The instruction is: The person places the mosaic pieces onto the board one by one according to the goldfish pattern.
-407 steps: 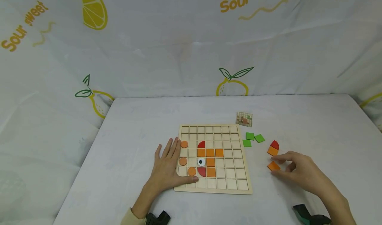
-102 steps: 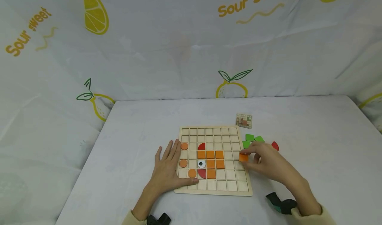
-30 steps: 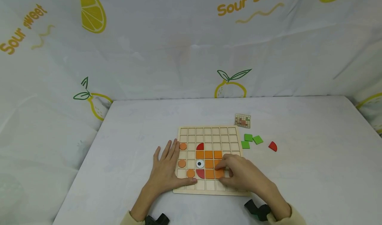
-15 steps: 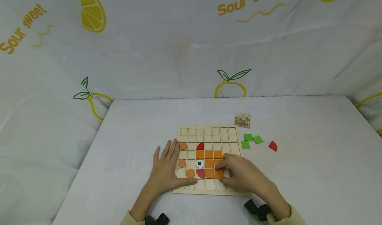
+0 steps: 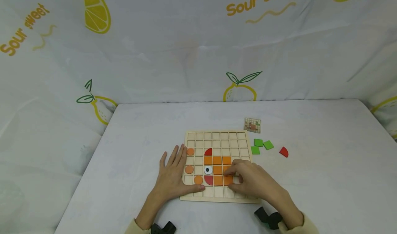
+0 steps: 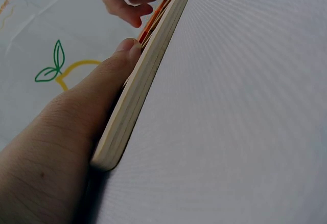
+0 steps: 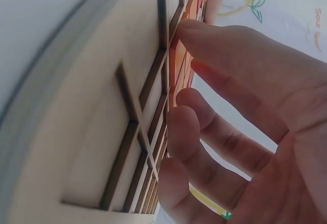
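A wooden grid board point(image 5: 224, 136) lies on the table, holding orange square tiles point(image 5: 217, 160), orange discs point(image 5: 190, 152), two red quarter-circle tiles point(image 5: 209, 180) and a round eye tile point(image 5: 208, 170). My left hand point(image 5: 170, 177) rests spread along the board's left edge, its thumb over the near left cells. Thumb and fingers of my right hand point(image 5: 257, 180) pinch an orange square tile point(image 5: 228, 181) that sits in a cell at the lower right of the orange group. Cells under this hand are hidden.
Right of the board lie three green square tiles point(image 5: 268, 144) and a loose red quarter-circle tile point(image 5: 283, 152). A small pattern card point(image 5: 252, 125) touches the board's far right corner. Behind the table hangs a lemon-print cloth point(image 5: 186, 54).
Both loose orange squares have gone from the table onto the board. My right hand carried the latest leftward into the group; over the last second it has stayed there. The left hand stays put.
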`<act>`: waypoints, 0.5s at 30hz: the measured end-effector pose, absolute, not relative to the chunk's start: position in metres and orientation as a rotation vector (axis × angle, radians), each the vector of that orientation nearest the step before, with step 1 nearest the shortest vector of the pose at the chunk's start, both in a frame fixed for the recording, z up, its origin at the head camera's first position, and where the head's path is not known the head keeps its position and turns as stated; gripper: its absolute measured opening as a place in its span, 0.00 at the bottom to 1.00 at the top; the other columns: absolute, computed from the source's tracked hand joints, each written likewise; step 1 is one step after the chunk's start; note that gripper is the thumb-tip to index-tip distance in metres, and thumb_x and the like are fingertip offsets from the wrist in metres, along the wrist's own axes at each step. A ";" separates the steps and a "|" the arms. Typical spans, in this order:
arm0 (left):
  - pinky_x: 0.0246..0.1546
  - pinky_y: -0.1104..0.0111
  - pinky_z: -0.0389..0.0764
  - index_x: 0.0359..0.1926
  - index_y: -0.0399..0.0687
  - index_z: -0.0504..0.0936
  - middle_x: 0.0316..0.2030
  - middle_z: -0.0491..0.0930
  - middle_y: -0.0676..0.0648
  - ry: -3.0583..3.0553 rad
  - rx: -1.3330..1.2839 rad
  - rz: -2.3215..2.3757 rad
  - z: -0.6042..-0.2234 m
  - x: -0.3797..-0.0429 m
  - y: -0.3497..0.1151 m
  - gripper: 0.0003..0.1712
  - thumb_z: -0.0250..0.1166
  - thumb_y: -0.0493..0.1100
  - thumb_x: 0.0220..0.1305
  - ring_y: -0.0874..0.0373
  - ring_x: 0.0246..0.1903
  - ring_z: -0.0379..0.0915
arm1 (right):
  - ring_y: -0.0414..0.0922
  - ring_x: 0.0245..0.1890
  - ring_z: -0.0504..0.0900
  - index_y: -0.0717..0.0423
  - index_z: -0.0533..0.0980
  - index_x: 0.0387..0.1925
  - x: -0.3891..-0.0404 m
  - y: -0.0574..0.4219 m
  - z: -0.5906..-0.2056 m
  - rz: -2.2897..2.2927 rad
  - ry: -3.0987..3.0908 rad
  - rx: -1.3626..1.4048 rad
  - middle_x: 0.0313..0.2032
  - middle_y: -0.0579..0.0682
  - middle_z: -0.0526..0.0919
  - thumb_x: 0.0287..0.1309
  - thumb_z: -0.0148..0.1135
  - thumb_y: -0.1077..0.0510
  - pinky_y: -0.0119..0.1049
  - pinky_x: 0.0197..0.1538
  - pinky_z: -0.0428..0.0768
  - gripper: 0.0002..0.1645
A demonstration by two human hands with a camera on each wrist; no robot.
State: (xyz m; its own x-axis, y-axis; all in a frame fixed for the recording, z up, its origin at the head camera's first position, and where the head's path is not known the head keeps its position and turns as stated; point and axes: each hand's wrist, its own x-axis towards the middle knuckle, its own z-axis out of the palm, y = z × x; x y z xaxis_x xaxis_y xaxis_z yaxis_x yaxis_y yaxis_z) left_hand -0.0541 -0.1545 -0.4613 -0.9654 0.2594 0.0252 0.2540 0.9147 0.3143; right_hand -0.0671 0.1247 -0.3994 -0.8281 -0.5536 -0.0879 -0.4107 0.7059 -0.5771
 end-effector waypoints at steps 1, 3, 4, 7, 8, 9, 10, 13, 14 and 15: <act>0.77 0.38 0.40 0.81 0.42 0.48 0.83 0.45 0.46 3.058 0.410 0.498 -0.461 -0.054 -0.155 0.80 0.65 0.86 0.39 0.47 0.83 0.39 | 0.31 0.25 0.68 0.49 0.89 0.42 -0.067 0.126 -0.399 -0.816 2.660 -0.762 0.33 0.38 0.82 0.49 0.79 0.58 0.26 0.28 0.69 0.16; 0.77 0.38 0.40 0.81 0.42 0.48 0.83 0.44 0.46 3.058 0.411 0.497 -0.461 -0.054 -0.155 0.80 0.65 0.86 0.39 0.47 0.83 0.39 | 0.31 0.24 0.69 0.49 0.89 0.42 -0.068 0.128 -0.398 -0.826 2.670 -0.757 0.34 0.39 0.83 0.49 0.79 0.58 0.25 0.28 0.70 0.16; 0.77 0.38 0.40 0.81 0.42 0.48 0.83 0.44 0.46 3.059 0.412 0.496 -0.462 -0.054 -0.155 0.80 0.65 0.86 0.39 0.47 0.83 0.39 | 0.31 0.25 0.69 0.48 0.89 0.42 -0.069 0.129 -0.397 -0.827 2.676 -0.748 0.34 0.38 0.83 0.49 0.78 0.58 0.25 0.28 0.70 0.15; 0.77 0.38 0.40 0.81 0.42 0.48 0.83 0.44 0.46 3.063 0.416 0.495 -0.462 -0.054 -0.155 0.80 0.64 0.87 0.39 0.47 0.83 0.39 | 0.33 0.25 0.69 0.47 0.88 0.42 -0.072 0.133 -0.394 -0.836 2.689 -0.707 0.34 0.39 0.83 0.50 0.78 0.58 0.26 0.28 0.69 0.14; 0.77 0.38 0.40 0.81 0.42 0.48 0.83 0.44 0.46 3.065 0.417 0.494 -0.462 -0.054 -0.155 0.80 0.64 0.87 0.39 0.47 0.83 0.39 | 0.33 0.25 0.69 0.47 0.88 0.42 -0.073 0.134 -0.393 -0.842 2.693 -0.682 0.34 0.39 0.83 0.50 0.78 0.58 0.27 0.28 0.70 0.15; 0.77 0.38 0.40 0.81 0.42 0.48 0.83 0.45 0.46 3.066 0.418 0.495 -0.462 -0.054 -0.155 0.80 0.64 0.87 0.39 0.47 0.83 0.39 | 0.34 0.25 0.69 0.48 0.88 0.42 -0.073 0.136 -0.391 -0.847 2.696 -0.651 0.34 0.40 0.83 0.50 0.78 0.58 0.27 0.27 0.70 0.15; 0.77 0.38 0.40 0.81 0.42 0.48 0.83 0.45 0.46 3.066 0.418 0.496 -0.462 -0.055 -0.155 0.80 0.64 0.87 0.39 0.47 0.83 0.39 | 0.35 0.25 0.70 0.48 0.88 0.43 -0.074 0.138 -0.390 -0.849 2.700 -0.623 0.34 0.41 0.83 0.50 0.78 0.58 0.27 0.27 0.70 0.15; 0.77 0.38 0.39 0.81 0.42 0.48 0.83 0.45 0.46 3.063 0.417 0.503 -0.462 -0.055 -0.155 0.80 0.65 0.86 0.38 0.47 0.83 0.39 | 0.36 0.26 0.71 0.50 0.88 0.44 -0.077 0.146 -0.387 -0.859 2.720 -0.558 0.36 0.43 0.85 0.50 0.79 0.58 0.27 0.26 0.71 0.17; 0.77 0.38 0.39 0.81 0.42 0.48 0.83 0.44 0.46 3.062 0.417 0.503 -0.462 -0.055 -0.155 0.81 0.65 0.86 0.38 0.47 0.83 0.39 | 0.36 0.26 0.72 0.50 0.88 0.45 -0.078 0.150 -0.387 -0.860 2.733 -0.551 0.38 0.44 0.86 0.50 0.79 0.58 0.27 0.26 0.72 0.17; 0.77 0.38 0.39 0.82 0.42 0.48 0.83 0.44 0.46 3.060 0.416 0.504 -0.462 -0.055 -0.155 0.81 0.65 0.86 0.38 0.47 0.83 0.39 | 0.36 0.27 0.73 0.51 0.88 0.45 -0.078 0.153 -0.386 -0.858 2.743 -0.547 0.38 0.44 0.86 0.51 0.79 0.57 0.27 0.26 0.72 0.17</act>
